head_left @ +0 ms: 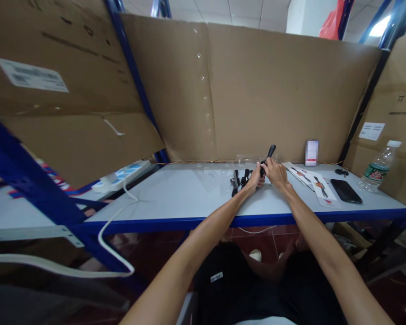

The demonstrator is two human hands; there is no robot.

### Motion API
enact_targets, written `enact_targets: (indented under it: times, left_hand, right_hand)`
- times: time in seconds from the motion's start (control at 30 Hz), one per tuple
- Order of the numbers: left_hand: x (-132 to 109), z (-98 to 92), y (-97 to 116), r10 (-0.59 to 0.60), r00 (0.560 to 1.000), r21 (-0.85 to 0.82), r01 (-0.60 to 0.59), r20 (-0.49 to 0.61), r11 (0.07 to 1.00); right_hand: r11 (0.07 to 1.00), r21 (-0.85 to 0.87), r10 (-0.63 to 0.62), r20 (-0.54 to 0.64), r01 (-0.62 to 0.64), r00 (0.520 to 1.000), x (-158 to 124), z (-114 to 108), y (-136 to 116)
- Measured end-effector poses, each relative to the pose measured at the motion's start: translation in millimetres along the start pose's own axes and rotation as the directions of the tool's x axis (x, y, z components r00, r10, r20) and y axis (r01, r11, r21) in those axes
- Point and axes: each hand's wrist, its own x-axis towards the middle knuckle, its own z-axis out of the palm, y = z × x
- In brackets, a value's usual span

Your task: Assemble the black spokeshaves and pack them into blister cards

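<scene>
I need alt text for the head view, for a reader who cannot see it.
A person's left hand and right hand hold a slim black object over a pale-grey, blue-edged table. Black parts lie to the left; printed white cards, a flat black smartphone and a clear plastic bottle are to the right.

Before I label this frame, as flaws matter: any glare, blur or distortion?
Head view throughout: ceiling light glares, upper right; white label, left, too blurred to read; wide-angle stretching towards edges; phone screen pixelated; fine detail indistinct on black-handled item.
</scene>
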Motion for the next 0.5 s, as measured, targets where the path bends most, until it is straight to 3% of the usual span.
enact_targets:
  times: [0.17, 0.33, 0.5]
  left_hand:
    - [-2.1, 0.1, -0.1, 0.013, 1.000, 0.021, -0.012, -0.025, 1.000]
    - [-3.5, -1.3, 1.9, 0.047, 0.999, -0.061, -0.048, -0.022, 0.997]
    - [-1.4, -23.8, 10.9, 0.067, 0.986, -0.048, -0.076, -0.155, 0.996]
  right_hand:
    - [0.998, 0.016, 0.053, -0.003, -0.053, 0.999, 0.4, 1.1, -3.6]
    - [0.986, 0.159, 0.070, -0.077, -0.057, 0.995, -2.1, -0.8, -3.8]
    - [0.951, 0.264, 0.214, -0.179, -0.162, 0.960, -1.4, -2.7, 9.4]
